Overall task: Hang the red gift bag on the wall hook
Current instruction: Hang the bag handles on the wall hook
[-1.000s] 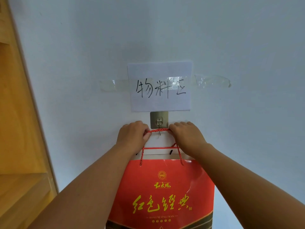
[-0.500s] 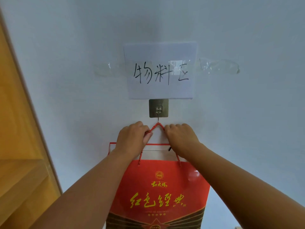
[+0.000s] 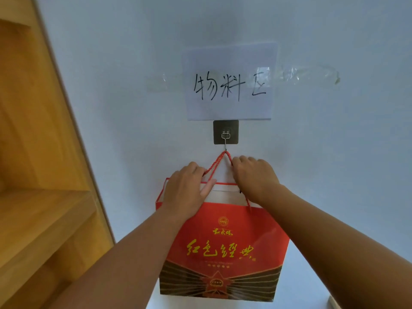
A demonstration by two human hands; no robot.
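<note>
Bare wall (image 3: 334, 175) right of hook (image 3: 225, 139); wooden shelving (image 3: 44, 197) crowds left.

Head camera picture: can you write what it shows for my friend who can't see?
A red gift bag hangs by its red rope handles from a metal wall hook, below a handwritten paper sign. The left hand and right hand touch the handles.

- Wall (image 3: 111, 63): pale bluish white and plain, behind and all around the fingers.
- Paper sign (image 3: 229, 82): white sheet flat on the wall, straight above the fingers, with three handwritten black characters.
- Tape (image 3: 310, 75): clear strip, wrinkled, reaching out from the sign's right edge, up and right of the fingers; a shorter clear piece (image 3: 157, 82) at the sign's left edge.
- Wooden shelving (image 3: 33, 163): orange-brown boards, far left of the fingers, edge against the wall.
</note>
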